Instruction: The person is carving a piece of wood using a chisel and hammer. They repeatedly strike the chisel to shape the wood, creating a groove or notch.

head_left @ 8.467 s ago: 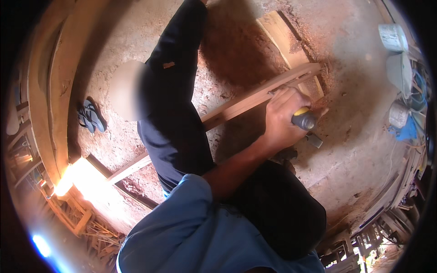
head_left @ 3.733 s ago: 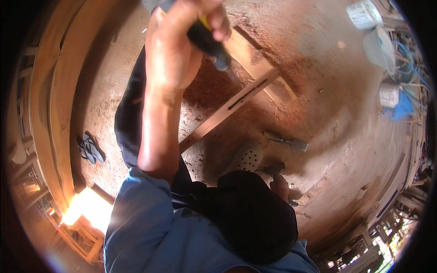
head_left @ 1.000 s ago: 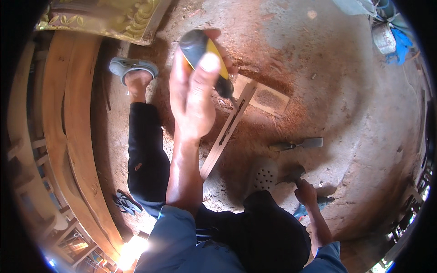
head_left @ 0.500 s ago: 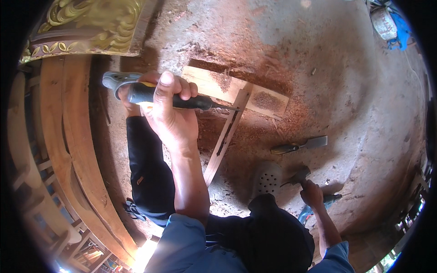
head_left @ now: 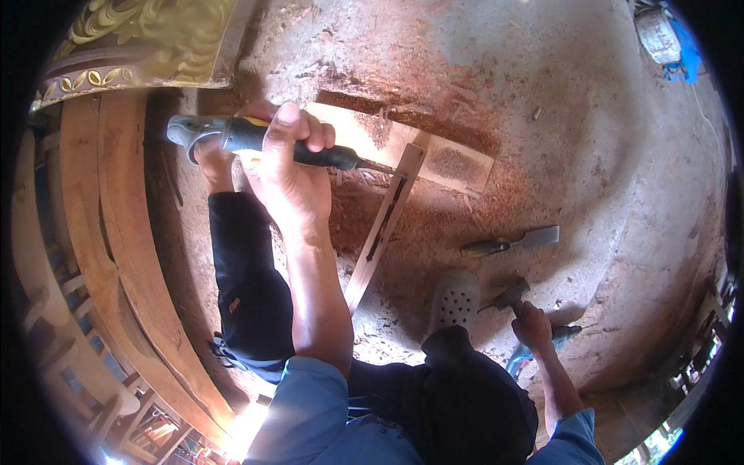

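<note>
My left hand [head_left: 291,174] is closed around the black and yellow handle of a chisel [head_left: 333,158]. The chisel lies nearly level, its narrow tip at the upper end of a dark slot in a wooden strip [head_left: 361,277]. Further dark slots run down that strip, whose far end rests on a flat board [head_left: 356,130]. Low on the right, my right hand [head_left: 532,327] is wrapped round the handle of a hammer [head_left: 513,295], held apart from the strip. A second, wide-bladed chisel [head_left: 539,237] lies on the floor between the strip and the hammer.
Sawdust and shavings [head_left: 480,139] surround the board. A teal power tool [head_left: 521,359] lies beyond my right hand. Long timber pieces [head_left: 124,194] stand at the left, below a gold carved panel [head_left: 155,39]. My feet, in grey clogs [head_left: 456,301], flank the strip.
The view has shifted slightly. My left hand and the chisel handle appear a little higher and further left, with the tip still at the slot. My right hand keeps the hammer almost still.
</note>
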A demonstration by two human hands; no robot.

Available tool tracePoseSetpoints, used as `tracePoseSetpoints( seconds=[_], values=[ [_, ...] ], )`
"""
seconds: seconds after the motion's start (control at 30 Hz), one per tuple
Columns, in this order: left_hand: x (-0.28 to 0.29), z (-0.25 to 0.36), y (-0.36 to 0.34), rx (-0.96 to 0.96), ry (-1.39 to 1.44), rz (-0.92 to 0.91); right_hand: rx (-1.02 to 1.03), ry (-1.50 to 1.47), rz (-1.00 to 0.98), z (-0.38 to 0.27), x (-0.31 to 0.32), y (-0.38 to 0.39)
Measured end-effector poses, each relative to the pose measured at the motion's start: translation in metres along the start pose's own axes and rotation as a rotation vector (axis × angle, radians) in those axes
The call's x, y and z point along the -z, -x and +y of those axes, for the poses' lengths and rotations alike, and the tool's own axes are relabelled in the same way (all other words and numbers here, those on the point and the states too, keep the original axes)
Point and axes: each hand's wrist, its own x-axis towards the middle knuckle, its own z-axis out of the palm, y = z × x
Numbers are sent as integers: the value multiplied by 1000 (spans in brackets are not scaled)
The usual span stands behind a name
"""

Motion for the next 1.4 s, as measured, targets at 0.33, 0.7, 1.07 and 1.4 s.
tracePoseSetpoints(
  seconds=[0.33,0.7,1.07,1.4],
  values=[
    [3,-3,15,-171,-18,-116,176,-225,14,-109,135,32],
    [-18,9,36,-249,-373,-304,975,-587,495,-320,293,101],
    [-14,4,38,-250,-331,-341,988,-369,678,-345,309,124],
    [-14,3,27,158,168,-531,651,-268,378,-300,303,80]
  ],
)
